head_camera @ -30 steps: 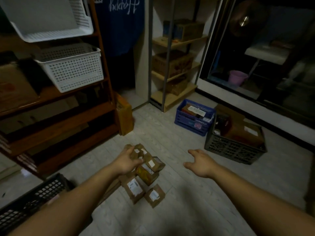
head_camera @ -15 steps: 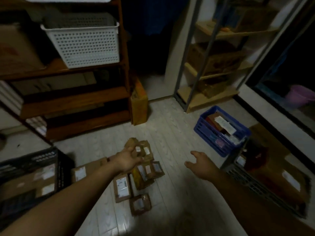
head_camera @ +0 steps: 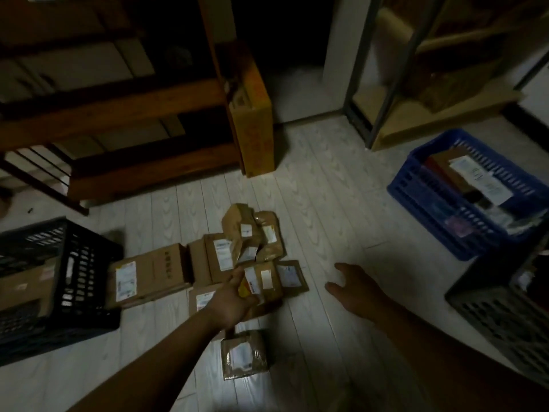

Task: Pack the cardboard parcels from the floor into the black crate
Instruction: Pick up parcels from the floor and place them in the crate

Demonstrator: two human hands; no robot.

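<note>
Several brown cardboard parcels (head_camera: pixel 250 233) with white labels lie heaped on the pale floor at the centre. A larger flat box (head_camera: pixel 148 275) lies at the heap's left, and a small taped parcel (head_camera: pixel 243 355) lies apart, nearer to me. My left hand (head_camera: pixel 231 304) reaches into the near side of the heap, with thumb and fingers curled round the edge of a small parcel (head_camera: pixel 264 281) that has a yellow patch. My right hand (head_camera: pixel 353 288) hovers over bare floor to the right of the heap, fingers spread, holding nothing. The black crate (head_camera: pixel 74 272) stands at the left with parcels inside.
A blue crate (head_camera: pixel 445 209) full of items stands at the right, with a dark grey crate (head_camera: pixel 502 316) nearer to me. A wooden shelf unit (head_camera: pixel 118 108) and an upright yellow-brown box (head_camera: pixel 255 129) stand behind the heap. A metal rack (head_camera: pixel 383 84) stands at the back right.
The view has tilted down and left, so the black crate now shows more fully. My left hand has come from the heap's top to its near side and closed on a small parcel.
</note>
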